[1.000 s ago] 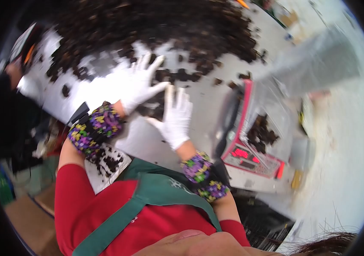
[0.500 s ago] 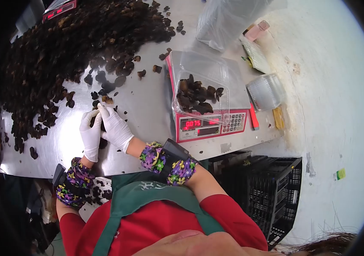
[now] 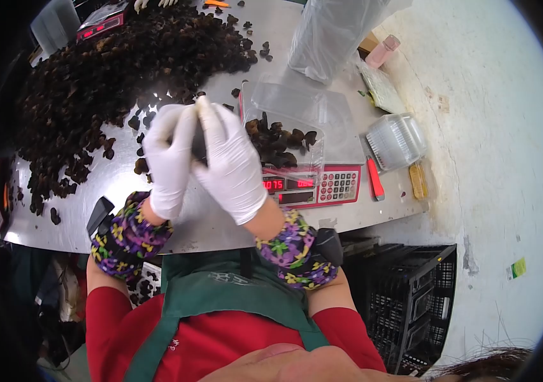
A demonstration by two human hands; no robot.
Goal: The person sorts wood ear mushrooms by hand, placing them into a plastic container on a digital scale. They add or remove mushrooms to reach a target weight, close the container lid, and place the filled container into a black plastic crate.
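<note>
"Between the gloved hands, what shows?"

"Dark pieces (image 3: 199, 142), cupped by the curled fingers of the left hand (image 3: 169, 159) and right hand (image 3: 232, 167), the tips close together."

"And outward from them?"

"To the right, a clear tub (image 3: 318, 159) bearing more pieces, on a scale (image 3: 339, 186). Farther right, a red tool (image 3: 375, 178). Far and left, a broad dark heap (image 3: 112, 76) covers much of the metal table (image 3: 93, 223)."

Gloves (image 3: 230, 169): I'm wearing white.
Cuffs (image 3: 293, 248): I'm wearing purple, yellow and green floral on black.
Apron (image 3: 236, 293): I'm wearing green over a red shirt (image 3: 220, 337).
Scale (image 3: 340, 184): its digits (image 3: 274, 185) are glowing red.
</note>
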